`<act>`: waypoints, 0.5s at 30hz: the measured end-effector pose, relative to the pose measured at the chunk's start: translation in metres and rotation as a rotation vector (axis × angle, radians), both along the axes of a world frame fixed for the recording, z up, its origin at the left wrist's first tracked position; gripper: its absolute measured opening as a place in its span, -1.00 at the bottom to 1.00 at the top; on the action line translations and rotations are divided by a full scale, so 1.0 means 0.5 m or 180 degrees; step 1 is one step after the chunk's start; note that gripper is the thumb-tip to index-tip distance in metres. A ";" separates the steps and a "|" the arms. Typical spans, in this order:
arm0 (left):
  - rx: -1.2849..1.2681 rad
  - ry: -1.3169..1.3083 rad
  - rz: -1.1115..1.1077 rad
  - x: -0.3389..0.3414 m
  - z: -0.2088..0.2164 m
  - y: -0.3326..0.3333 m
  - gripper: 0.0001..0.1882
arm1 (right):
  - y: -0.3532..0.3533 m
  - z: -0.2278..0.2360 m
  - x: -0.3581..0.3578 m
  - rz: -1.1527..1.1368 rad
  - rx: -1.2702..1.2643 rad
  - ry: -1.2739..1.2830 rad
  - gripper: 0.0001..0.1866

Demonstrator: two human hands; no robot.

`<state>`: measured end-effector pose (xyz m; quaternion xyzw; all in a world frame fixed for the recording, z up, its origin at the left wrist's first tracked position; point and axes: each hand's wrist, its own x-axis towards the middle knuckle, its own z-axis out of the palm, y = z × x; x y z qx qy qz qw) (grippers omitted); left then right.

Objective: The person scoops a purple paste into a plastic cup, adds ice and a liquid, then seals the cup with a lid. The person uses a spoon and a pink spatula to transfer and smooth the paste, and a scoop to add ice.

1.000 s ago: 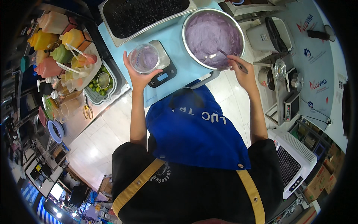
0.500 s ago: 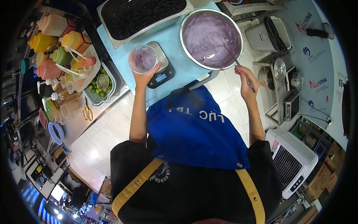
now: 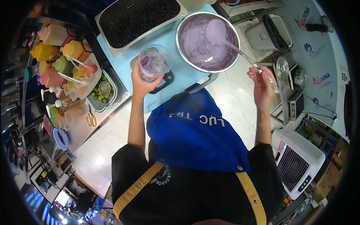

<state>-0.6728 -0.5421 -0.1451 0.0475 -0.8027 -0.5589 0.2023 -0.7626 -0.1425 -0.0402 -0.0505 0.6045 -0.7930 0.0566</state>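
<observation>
One clear cup [image 3: 154, 62] in left fingers [image 3: 136, 72]

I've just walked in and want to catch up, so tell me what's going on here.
The left hand grips a clear plastic cup with some purple mixture inside, partly hiding a digital kitchen scale. The right hand holds a long-handled spoon, its coated head over the steel bowl of same-coloured mixture. A steel pan of dark contents stands beyond the cup.
</observation>
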 end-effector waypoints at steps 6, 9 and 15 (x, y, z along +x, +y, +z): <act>-0.0053 0.0245 -0.0050 -0.004 0.044 0.029 0.13 | -0.068 0.186 0.002 0.0994 0.0534 0.0755 -0.74; 0.0460 0.0086 0.0026 0.014 0.021 0.037 0.13 | -0.111 0.250 0.001 0.1545 0.1369 0.1762 -0.82; 0.0619 -0.0318 0.0113 0.086 0.000 0.027 0.17 | -0.199 0.270 0.025 0.2306 0.1744 0.2793 -0.72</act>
